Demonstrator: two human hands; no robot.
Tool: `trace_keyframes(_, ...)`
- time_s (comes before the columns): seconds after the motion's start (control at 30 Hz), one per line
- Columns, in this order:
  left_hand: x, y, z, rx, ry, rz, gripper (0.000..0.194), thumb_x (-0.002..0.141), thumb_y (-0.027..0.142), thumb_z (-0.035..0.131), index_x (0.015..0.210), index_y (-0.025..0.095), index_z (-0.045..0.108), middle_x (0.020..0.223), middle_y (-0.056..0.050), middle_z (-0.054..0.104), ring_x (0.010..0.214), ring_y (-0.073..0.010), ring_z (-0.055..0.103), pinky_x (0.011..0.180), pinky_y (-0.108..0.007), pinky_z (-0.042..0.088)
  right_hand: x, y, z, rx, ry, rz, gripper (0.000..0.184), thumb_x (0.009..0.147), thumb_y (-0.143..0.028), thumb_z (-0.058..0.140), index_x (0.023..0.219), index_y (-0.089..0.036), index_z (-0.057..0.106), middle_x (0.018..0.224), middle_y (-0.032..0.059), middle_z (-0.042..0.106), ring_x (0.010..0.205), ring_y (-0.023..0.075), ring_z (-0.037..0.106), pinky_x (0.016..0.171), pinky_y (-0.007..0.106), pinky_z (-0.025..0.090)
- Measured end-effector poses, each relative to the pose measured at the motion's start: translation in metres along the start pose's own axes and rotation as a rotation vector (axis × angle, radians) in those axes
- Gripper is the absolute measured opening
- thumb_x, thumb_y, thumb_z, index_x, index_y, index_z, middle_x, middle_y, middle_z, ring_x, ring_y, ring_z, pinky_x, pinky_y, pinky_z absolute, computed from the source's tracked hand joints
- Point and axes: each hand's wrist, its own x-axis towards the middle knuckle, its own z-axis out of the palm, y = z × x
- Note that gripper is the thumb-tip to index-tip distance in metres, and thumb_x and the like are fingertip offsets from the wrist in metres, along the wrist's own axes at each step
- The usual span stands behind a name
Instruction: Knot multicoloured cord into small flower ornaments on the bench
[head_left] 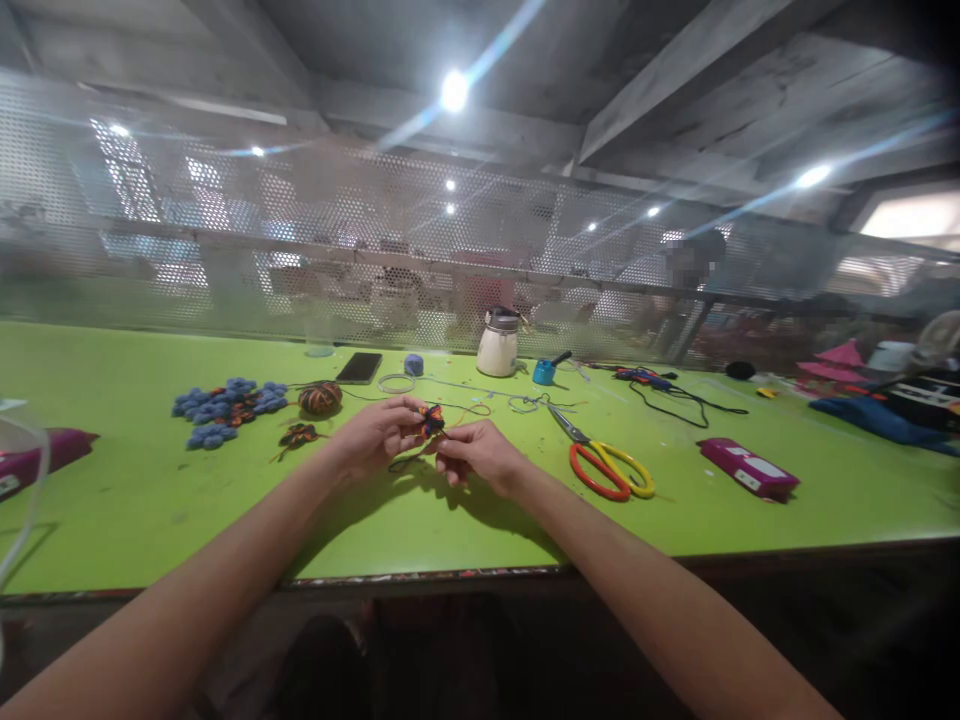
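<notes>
My left hand [375, 436] is closed, with its thumb and fingers pinching a small crocheted flower [430, 422] in dark and orange yarn. Close beside it on the right, my right hand [480, 452] is also closed; a thin dark line runs from the flower to its fingertips, too fine to tell whether yarn or a tool. A loose dark strand curls on the table below the flower. Left of my hands lie another dark flower [298, 436], a ball of orange-and-black yarn [320, 399] and a cluster of blue flowers [217, 408], with some orange ones among them.
Scissors [600, 458] with red and yellow handles lie right of my hands on the green table [465, 540]. Behind stand a phone [360, 368], blue yarn [413, 365], a white jug [498, 345] and a blue pot [544, 372]. A purple packet [748, 468] lies farther right.
</notes>
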Motion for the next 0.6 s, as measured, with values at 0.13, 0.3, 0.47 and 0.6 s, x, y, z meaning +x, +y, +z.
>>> trace_keyframes(0.13, 0.000, 0.001, -0.002, 0.017, 0.007, -0.044, 0.013, 0.068, 0.000, 0.059, 0.073, 0.012, 0.062, 0.073, -0.004, 0.064, 0.062, -0.0086, 0.059, 0.060, -0.017, 0.050, 0.000, -0.001, -0.002, -0.279, 0.018, -0.095, 0.024, 0.076, -0.029, 0.059, 0.060, -0.012, 0.062, 0.047, -0.0008, 0.055, 0.036, 0.0078, 0.047, 0.039, 0.020, 0.033)
trace_keyframes(0.3, -0.001, 0.001, -0.004, 0.046, -0.004, -0.098, 0.013, 0.064, 0.001, 0.057, 0.069, 0.013, 0.060, 0.068, -0.002, 0.061, 0.058, -0.0069, 0.055, 0.055, -0.015, 0.046, 0.002, 0.001, -0.006, -0.687, 0.106, -0.264, 0.029, 0.082, -0.024, 0.053, 0.059, -0.012, 0.065, 0.045, -0.0007, 0.053, 0.041, 0.0092, 0.045, 0.046, 0.022, 0.032)
trace_keyframes(0.47, -0.001, -0.003, -0.006, 0.018, -0.048, -0.143, 0.016, 0.069, 0.017, 0.062, 0.085, 0.016, 0.062, 0.072, -0.002, 0.062, 0.061, -0.0110, 0.058, 0.056, -0.021, 0.048, 0.003, 0.004, -0.006, -0.940, 0.174, -0.371, 0.023, 0.084, -0.018, 0.051, 0.080, -0.013, 0.074, 0.068, 0.0060, 0.068, 0.060, 0.0128, 0.055, 0.058, 0.023, 0.036)
trace_keyframes(0.6, 0.004, -0.013, -0.004, 0.118, -0.032, -0.153, 0.022, 0.068, 0.028, 0.071, 0.084, 0.017, 0.060, 0.069, -0.001, 0.061, 0.058, -0.0102, 0.056, 0.051, -0.020, 0.045, 0.002, 0.005, -0.003, -0.986, 0.183, -0.348, 0.024, 0.085, -0.019, 0.051, 0.088, -0.014, 0.074, 0.077, 0.0076, 0.072, 0.065, 0.0134, 0.059, 0.062, 0.022, 0.038)
